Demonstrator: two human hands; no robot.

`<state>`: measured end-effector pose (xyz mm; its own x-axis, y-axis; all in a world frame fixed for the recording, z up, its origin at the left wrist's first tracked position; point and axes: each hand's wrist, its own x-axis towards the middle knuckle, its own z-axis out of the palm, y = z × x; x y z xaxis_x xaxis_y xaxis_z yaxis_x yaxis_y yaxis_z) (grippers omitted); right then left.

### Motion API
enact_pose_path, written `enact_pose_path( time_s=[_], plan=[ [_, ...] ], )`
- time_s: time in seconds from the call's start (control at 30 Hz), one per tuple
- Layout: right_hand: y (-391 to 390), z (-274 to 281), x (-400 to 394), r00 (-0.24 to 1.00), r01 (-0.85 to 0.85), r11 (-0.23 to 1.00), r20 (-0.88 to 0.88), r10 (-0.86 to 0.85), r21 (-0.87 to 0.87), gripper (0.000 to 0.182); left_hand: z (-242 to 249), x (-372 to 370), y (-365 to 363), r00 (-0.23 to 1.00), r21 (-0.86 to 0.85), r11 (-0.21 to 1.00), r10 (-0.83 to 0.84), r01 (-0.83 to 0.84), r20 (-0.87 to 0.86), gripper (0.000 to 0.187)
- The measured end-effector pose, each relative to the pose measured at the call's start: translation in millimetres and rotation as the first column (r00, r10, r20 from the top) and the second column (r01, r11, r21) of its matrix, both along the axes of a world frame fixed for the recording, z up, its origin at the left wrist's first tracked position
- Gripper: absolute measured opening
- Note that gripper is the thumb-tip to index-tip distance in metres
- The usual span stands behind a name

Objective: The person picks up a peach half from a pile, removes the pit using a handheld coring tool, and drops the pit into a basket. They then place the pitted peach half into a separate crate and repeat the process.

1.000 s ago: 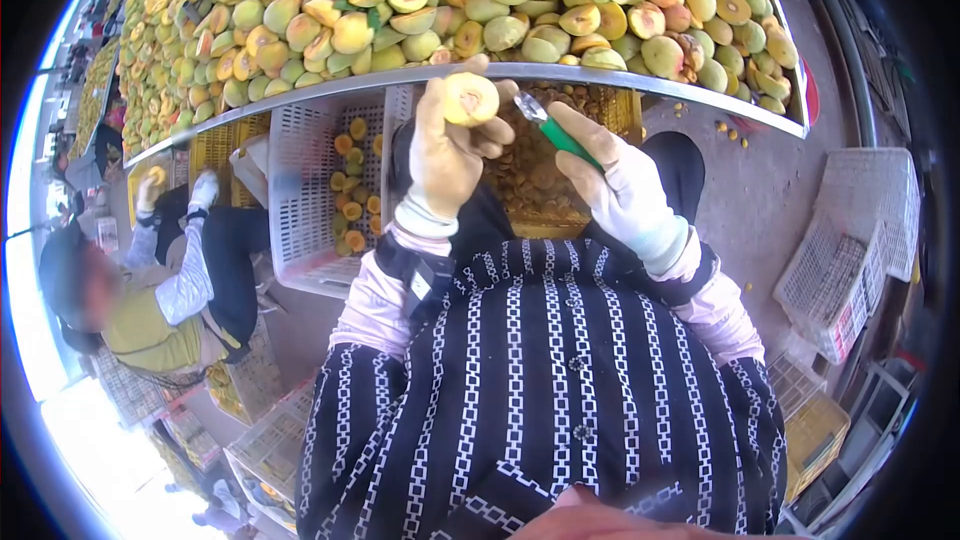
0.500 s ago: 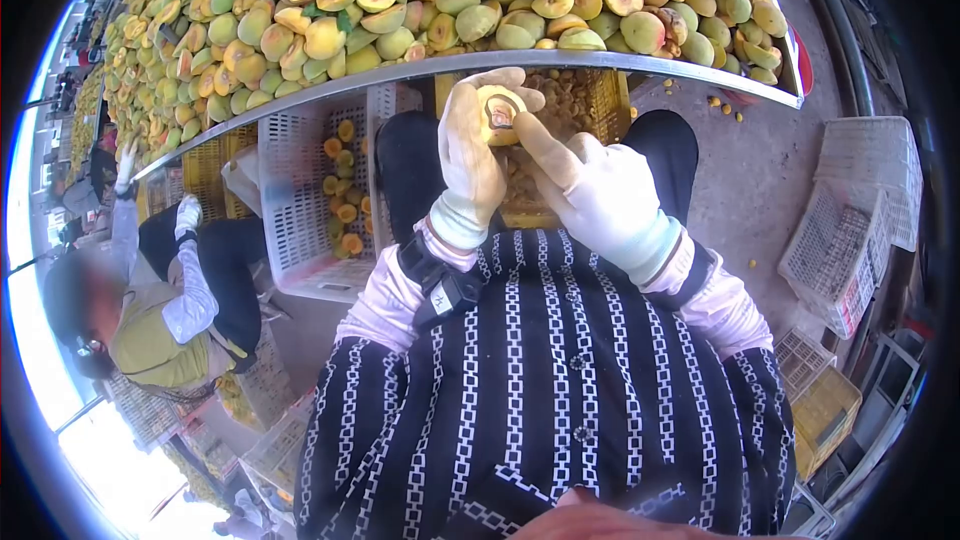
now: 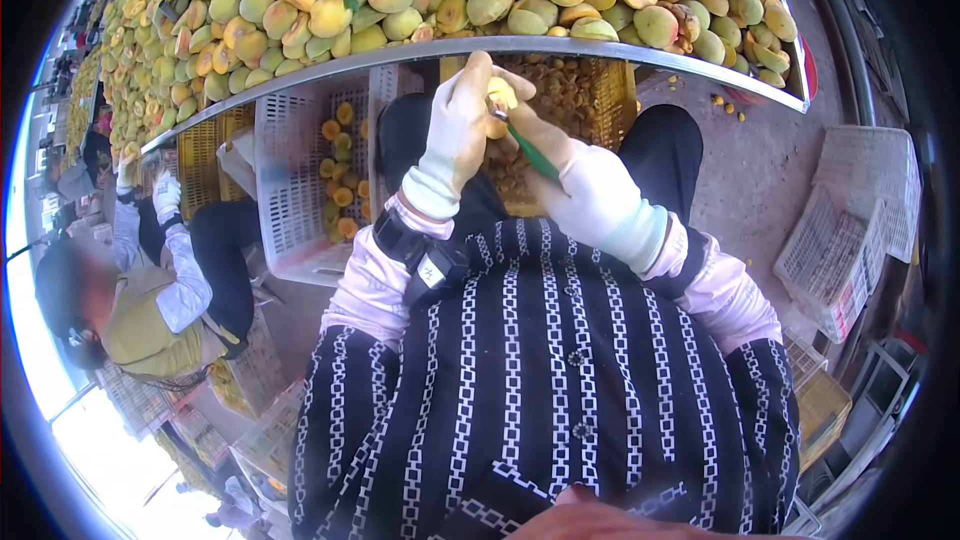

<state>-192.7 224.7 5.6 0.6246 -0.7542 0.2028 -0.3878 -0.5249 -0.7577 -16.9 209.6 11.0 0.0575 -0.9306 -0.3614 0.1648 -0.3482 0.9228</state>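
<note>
My left hand [image 3: 452, 135], in a stained white glove, is closed around a halved peach [image 3: 501, 93], its yellow flesh partly hidden by the fingers. My right hand [image 3: 597, 195], gloved too, grips a green-handled pitting tool [image 3: 532, 153]. The tool's metal tip touches or lies close against the fruit; exactly where it meets the flesh is hidden. Both hands are just below the metal edge [image 3: 400, 52] of a table heaped with halved green and yellow peaches [image 3: 490, 5]. Under them stands a yellow crate [image 3: 622, 100] holding brownish pits or scraps.
To the left, a white crate [image 3: 285, 180] holds several peach halves. A co-worker [image 3: 150, 330] with gloved hands sits at the table farther left. Stacked white crates [image 3: 835, 260] and a yellow crate [image 3: 822, 420] stand on the right. Small orange pieces lie on the floor.
The peach half has turned from facing me, cut side showing, to a tilted position. The tool's green handle now shows in my right hand. My left hand moved slightly left.
</note>
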Motion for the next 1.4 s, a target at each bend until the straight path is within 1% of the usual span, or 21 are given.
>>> enact_pose_path(
  time_s=[0.03, 0.1, 0.17, 0.27, 0.3, 0.33, 0.43, 0.57, 0.6, 0.7, 0.77, 0.97, 1.0, 1.1, 1.13, 1.17, 1.2, 1.23, 1.27, 1.3, 1.4],
  plan=[
    [-2, -1, 1, 1.0, -0.006, 1.0, 0.001, 0.006, 0.004, 0.055, -6, -3, -1, 1.0, 0.004, 1.0, 0.006, -0.006, 0.001, 0.056],
    [-5, 2, 2, 0.998, -0.039, 0.979, 0.063, 0.027, 0.199, 0.055, -23, -12, -2, 0.96, -0.199, 0.94, 0.258, -0.276, -0.112, 0.054],
    [-9, 0, 2, 0.998, -0.045, 0.953, -0.019, 0.053, 0.301, 0.055, -32, -6, -2, 0.969, -0.216, 0.945, 0.232, -0.246, -0.09, 0.052],
    [-10, -6, 1, 0.982, -0.092, 0.971, 0.182, 0.051, 0.221, 0.055, -32, 1, -4, 0.992, -0.114, 0.992, 0.046, -0.059, -0.118, 0.051],
    [-12, 16, 0, 0.986, -0.087, 0.816, 0.168, -0.013, 0.571, 0.055, -32, 2, -4, 0.992, -0.112, 0.992, 0.047, -0.061, -0.12, 0.051],
    [-14, 30, 0, 0.989, -0.075, 0.543, 0.133, -0.068, 0.836, 0.055, -33, 2, -4, 0.994, -0.155, 0.987, 0.026, -0.042, -0.102, 0.05],
    [-19, 32, -4, 0.971, -0.138, 0.383, 0.201, -0.129, 0.913, 0.057, -36, 3, -3, 0.995, -0.213, 0.976, 0.016, -0.037, -0.098, 0.049],
    [-26, 30, -6, 0.978, -0.153, 0.354, 0.193, -0.081, 0.923, 0.059, -43, 6, -1, 0.98, -0.133, 0.991, -0.014, -0.013, -0.198, 0.048],
    [-22, 36, -2, 0.983, -0.136, 0.464, 0.177, -0.048, 0.876, 0.058, -46, 7, -2, 0.98, -0.131, 0.991, -0.014, -0.012, -0.199, 0.048],
    [-23, 30, -2, 0.992, -0.121, 0.515, 0.123, 0.03, 0.849, 0.057, -50, 8, -3, 0.95, -0.036, 0.999, -0.022, 0.011, -0.311, 0.048],
    [-30, 28, -6, 0.993, -0.102, 0.406, 0.118, -0.016, 0.908, 0.059, -50, 7, -2, 0.984, -0.131, 0.991, -0.017, -0.006, -0.178, 0.048],
    [-28, -8, -15, 0.813, -0.5, -0.019, 0.463, -0.352, 0.866, 0.064, -53, 1, -11, 0.983, -0.22, 0.975, -0.003, -0.038, -0.182, 0.049],
    [-29, -16, -15, 0.761, -0.592, -0.108, 0.509, -0.402, 0.799, 0.062, -55, -3, -13, 0.996, -0.27, 0.961, 0.035, -0.056, -0.081, 0.048],
    [-29, -25, -20, 0.704, -0.653, -0.159, 0.515, -0.489, 0.741, 0.059, -69, -6, -23, 0.978, -0.379, 0.908, 0.206, -0.179, 0.032, 0.041],
    [-28, -14, -26, 0.776, -0.546, -0.03, 0.492, -0.394, 0.837, 0.058, -68, -4, -29, 0.932, -0.237, 0.903, 0.334, -0.359, -0.137, 0.046],
    [-37, -15, -36, 0.888, -0.384, 0.099, 0.397, -0.231, 0.918, 0.056, -73, 6, -34, 0.931, -0.123, 0.923, 0.357, -0.365, -0.081, 0.054],
    [-39, -27, -35, 0.979, -0.063, 0.751, 0.188, -0.082, 0.658, 0.054, -76, 11, -31, 0.936, -0.111, 0.933, 0.328, -0.342, -0.127, 0.058],
    [-36, -37, -31, 0.988, 0.128, 0.99, -0.083, -0.132, -0.052, 0.053, -78, 13, -29, 0.94, -0.101, 0.944, 0.295, -0.315, -0.173, 0.061],
    [-36, -36, -48, 0.837, 0.227, 0.972, -0.521, -0.164, 0.059, 0.05, -81, 11, -27, 0.935, -0.115, 0.952, 0.247, -0.283, -0.253, 0.065],
    [-36, -31, -46, 0.835, 0.235, 0.971, -0.522, -0.174, 0.052, 0.05, -76, 8, -27, 0.937, -0.12, 0.954, 0.238, -0.276, -0.257, 0.065],
    [-29, -20, -34, 0.983, 0.138, 0.979, -0.144, -0.116, 0.152, 0.047, -60, -4, -15, 0.971, -0.097, 0.987, 0.106, -0.129, -0.215, 0.07]
  ],
)
